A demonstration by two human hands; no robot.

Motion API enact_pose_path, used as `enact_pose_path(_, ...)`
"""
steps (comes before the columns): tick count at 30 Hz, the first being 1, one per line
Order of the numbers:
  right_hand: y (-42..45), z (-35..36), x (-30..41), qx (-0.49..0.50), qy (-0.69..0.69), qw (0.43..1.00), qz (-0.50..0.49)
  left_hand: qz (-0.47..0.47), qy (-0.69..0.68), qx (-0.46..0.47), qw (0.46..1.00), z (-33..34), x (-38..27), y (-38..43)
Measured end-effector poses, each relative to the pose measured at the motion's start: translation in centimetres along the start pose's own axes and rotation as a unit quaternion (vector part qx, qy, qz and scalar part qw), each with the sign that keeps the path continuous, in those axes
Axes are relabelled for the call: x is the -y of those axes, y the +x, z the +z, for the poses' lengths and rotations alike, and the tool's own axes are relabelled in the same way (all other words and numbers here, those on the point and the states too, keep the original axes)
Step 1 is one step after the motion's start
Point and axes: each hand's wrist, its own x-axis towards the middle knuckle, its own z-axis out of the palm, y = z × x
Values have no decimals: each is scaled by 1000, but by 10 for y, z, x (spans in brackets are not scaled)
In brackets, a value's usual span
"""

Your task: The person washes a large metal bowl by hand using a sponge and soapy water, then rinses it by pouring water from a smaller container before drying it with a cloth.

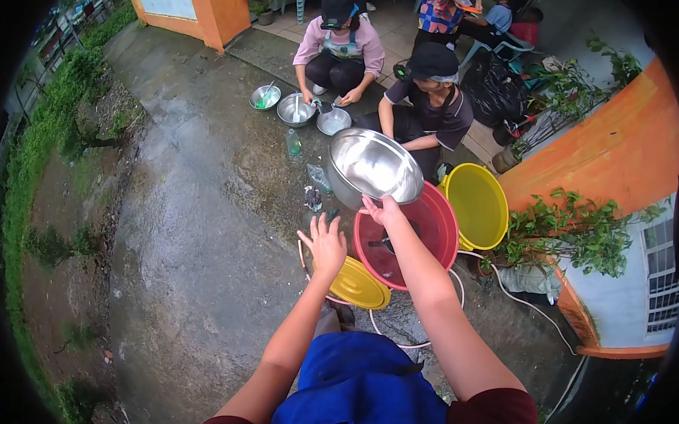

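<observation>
A large stainless steel basin (374, 167) is tilted above the far side of a red plastic tub (448, 238). My right hand (381, 209) holds the basin by its near rim. Just left of it, my left hand (326, 242) is raised with its fingers spread and nothing in it. Water and a dark object, too unclear to name, lie in the red tub. Below my left hand, a round yellow plastic lid (359, 285) leans by the tub. A yellow bucket (474, 208) stands at the tub's far right side.
Two people squat ahead, near three smaller metal bowls (296, 110) on the wet concrete. A green-tinted plastic bottle (293, 142) and a clear plastic bag (318, 177) lie nearer. A pale hose (530, 303) winds around the tub. Potted plants (574, 231) line the wall at right.
</observation>
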Motion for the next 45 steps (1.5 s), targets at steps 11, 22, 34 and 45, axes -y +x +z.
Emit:
enact_pose_path(11,-2,-25,16,-98,30,995,-10,-82,18,68,994,11,18,-28)
enact_pose_path(22,-12,-56,34,-57,34,998,0,-109,19,68,991,12,-5,-39)
enact_pose_path(34,-18,-61,35,-136,26,990,4,-142,23,95,985,13,5,-63)
enact_pose_path(45,-15,-51,34,-11,-188,968,-169,-171,4,126,977,23,27,-83)
